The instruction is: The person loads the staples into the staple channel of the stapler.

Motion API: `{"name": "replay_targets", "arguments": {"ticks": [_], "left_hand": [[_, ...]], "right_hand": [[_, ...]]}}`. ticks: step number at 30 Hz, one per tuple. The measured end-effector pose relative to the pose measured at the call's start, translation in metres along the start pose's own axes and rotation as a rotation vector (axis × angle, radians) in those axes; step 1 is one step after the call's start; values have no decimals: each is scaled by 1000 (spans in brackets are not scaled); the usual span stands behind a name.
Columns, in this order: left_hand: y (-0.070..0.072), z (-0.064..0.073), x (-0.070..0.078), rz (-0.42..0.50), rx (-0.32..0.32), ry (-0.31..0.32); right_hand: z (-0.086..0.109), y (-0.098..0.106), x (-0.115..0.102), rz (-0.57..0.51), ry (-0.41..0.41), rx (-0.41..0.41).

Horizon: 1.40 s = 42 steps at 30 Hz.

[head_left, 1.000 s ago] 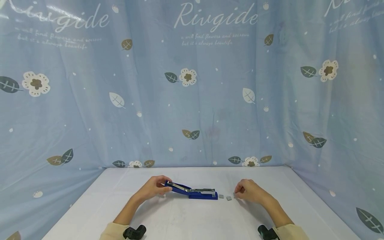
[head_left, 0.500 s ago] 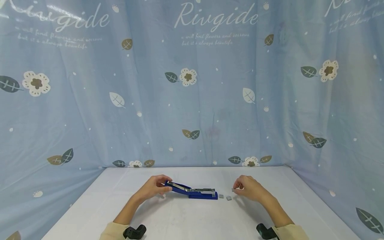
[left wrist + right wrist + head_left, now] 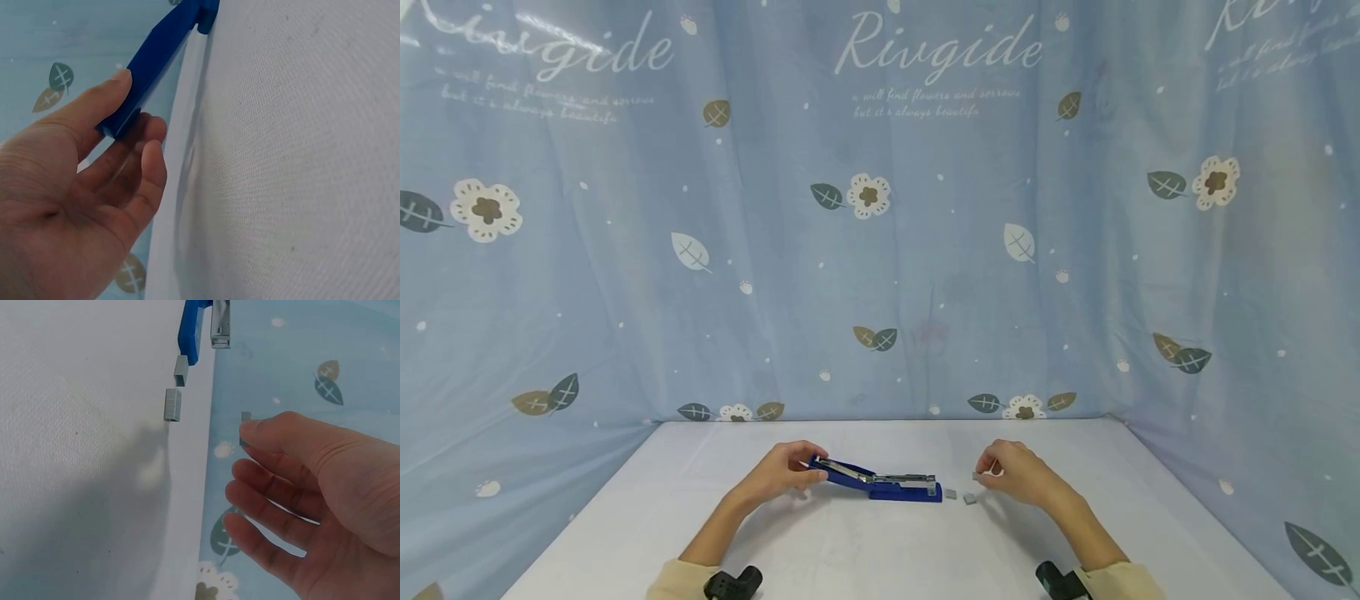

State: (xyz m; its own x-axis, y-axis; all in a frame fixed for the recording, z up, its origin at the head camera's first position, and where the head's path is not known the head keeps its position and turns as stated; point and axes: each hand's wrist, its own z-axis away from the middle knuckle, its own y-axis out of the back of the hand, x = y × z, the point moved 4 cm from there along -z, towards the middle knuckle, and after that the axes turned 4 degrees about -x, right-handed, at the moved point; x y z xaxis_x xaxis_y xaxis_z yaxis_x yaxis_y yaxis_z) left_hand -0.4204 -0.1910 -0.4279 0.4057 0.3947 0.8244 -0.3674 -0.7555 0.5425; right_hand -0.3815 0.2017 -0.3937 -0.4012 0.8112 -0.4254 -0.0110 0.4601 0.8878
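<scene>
Left sleeve (image 3: 681, 581): beige, at my 7 o'clock, with a black wrist camera (image 3: 732, 583) beside its cuff.
Left hand (image 3: 782, 471): clamped on the free end of the blue stapler cover, thumb on one face and fingertips on the other; the last fingers curl loosely beside it.
Stapler cover (image 3: 847, 476): swung open, tilted, its raised end at 10 o'clock from the hinge, with silver metal showing along its inside.
Stapler base (image 3: 906, 494): blue, lying on the white counter (image 3: 865, 550) at about my 12 o'clock, with the silver magazine (image 3: 904, 478) above it.
First staple block (image 3: 951, 494): grey, on the counter, just beside the base's end at 3 o'clock.
Second staple block (image 3: 970, 498): also grey and on the counter, near the first, between 3 and 4 o'clock from it.
Third staple block (image 3: 245, 417): off the counter, at 1 o'clock from the second in the head view, partly hidden by my thumb.
Right hand (image 3: 1018, 475): thumb and forefinger pinch that third block, the other fingers spread below; well apart from my left.
Right sleeve (image 3: 1122, 582): beige, at my 5 o'clock.
Backdrop (image 3: 880, 267): blue curtain with leaves and flowers, at 12 o'clock beyond the counter.
</scene>
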Motion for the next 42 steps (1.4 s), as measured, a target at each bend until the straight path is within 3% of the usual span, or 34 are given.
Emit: {"name": "replay_targets", "arguments": {"ticks": [11, 19, 42], "left_hand": [[-1, 0, -2, 16, -1, -6], [-2, 1, -1, 23, -3, -23], [-1, 0, -3, 10, 3, 6]], "right_hand": [[-7, -3, -4, -7, 67, -8], [-15, -7, -15, -33, 58, -20], [-26, -15, -47, -73, 140, -43]]}}
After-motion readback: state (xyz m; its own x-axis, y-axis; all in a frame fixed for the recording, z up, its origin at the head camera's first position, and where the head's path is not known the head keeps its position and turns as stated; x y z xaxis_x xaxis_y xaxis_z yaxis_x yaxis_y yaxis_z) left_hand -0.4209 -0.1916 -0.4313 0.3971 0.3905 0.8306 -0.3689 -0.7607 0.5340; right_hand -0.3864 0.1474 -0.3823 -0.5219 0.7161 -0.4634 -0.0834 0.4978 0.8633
